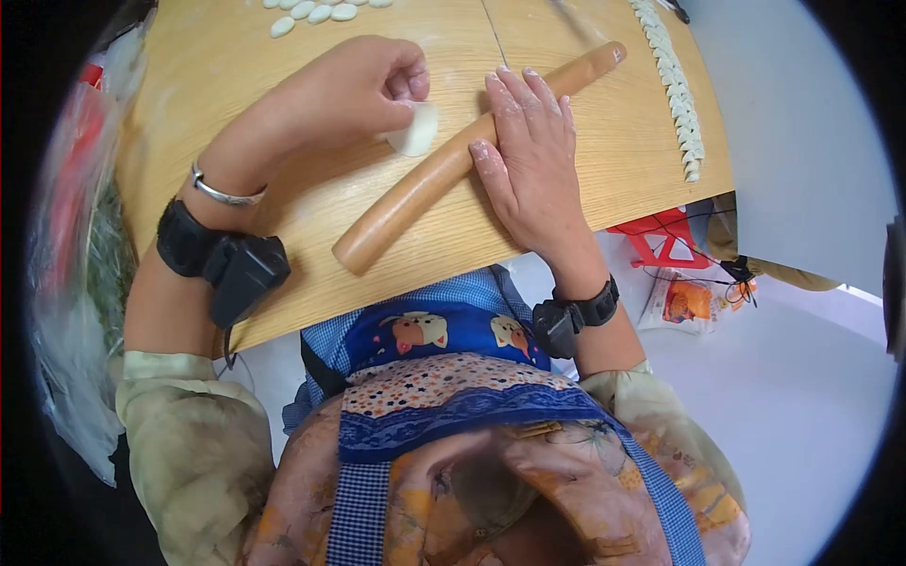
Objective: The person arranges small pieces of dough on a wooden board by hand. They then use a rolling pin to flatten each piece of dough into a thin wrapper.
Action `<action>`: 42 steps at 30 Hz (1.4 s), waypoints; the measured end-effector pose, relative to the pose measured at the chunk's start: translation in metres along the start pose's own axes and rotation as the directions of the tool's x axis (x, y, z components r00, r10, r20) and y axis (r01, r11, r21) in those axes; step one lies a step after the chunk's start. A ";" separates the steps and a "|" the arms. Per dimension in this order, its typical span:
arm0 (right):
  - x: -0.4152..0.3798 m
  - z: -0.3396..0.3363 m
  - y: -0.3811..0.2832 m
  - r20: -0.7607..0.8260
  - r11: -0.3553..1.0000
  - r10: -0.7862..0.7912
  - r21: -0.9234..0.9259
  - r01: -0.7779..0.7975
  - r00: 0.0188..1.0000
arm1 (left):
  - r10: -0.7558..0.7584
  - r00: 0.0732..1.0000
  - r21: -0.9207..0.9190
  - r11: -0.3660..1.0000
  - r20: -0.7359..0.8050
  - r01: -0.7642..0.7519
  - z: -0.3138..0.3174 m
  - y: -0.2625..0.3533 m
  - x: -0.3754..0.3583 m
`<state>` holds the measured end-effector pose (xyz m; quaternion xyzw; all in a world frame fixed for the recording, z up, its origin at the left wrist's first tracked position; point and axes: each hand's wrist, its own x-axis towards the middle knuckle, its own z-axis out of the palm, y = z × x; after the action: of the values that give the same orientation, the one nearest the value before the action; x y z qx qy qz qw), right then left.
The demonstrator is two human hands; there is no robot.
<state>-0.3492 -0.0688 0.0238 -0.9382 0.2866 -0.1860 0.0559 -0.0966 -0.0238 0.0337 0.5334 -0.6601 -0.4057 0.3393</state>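
Note:
A smooth brown rolling pin (406, 209) lies diagonally on the wooden table (283, 179). My right hand (533, 156), dusted with flour, rests palm down across its middle with the fingers stretched out. To the left of the pin, my left hand (382, 90) is curled, its thumb and fingers pinching the upper edge of a thin, pale dough disc (415, 132). The disc's lower part shows below the thumb, close to the pin; its upper edge is hidden by the fingers.
Several small white dough pieces (319, 13) lie at the table's far left. A long row of overlapping dough pieces (675, 90) runs along the right edge. Plastic bags (80, 274) hang beside the left edge; a red plastic stool (665, 243) stands below the right side.

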 end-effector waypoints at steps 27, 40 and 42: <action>0.033 0.010 -0.010 -0.040 0.995 -0.032 -0.099 0.028 0.999 | -0.166 0.986 0.265 0.952 0.017 0.156 -0.017 0.010 -0.004; 0.065 0.027 -0.013 -0.108 0.990 -0.084 -0.118 0.071 0.991 | -0.190 0.982 0.148 0.971 0.007 0.187 -0.019 0.005 -0.002; 0.045 0.017 -0.012 -0.093 0.992 -0.074 -0.110 0.063 0.993 | -0.174 0.984 0.229 0.960 0.036 0.162 -0.018 0.004 -0.001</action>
<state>-0.3024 -0.0840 0.0248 -0.9390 0.2661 -0.2173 -0.0149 -0.0826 -0.0252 0.0450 0.6110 -0.6633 -0.3703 0.2228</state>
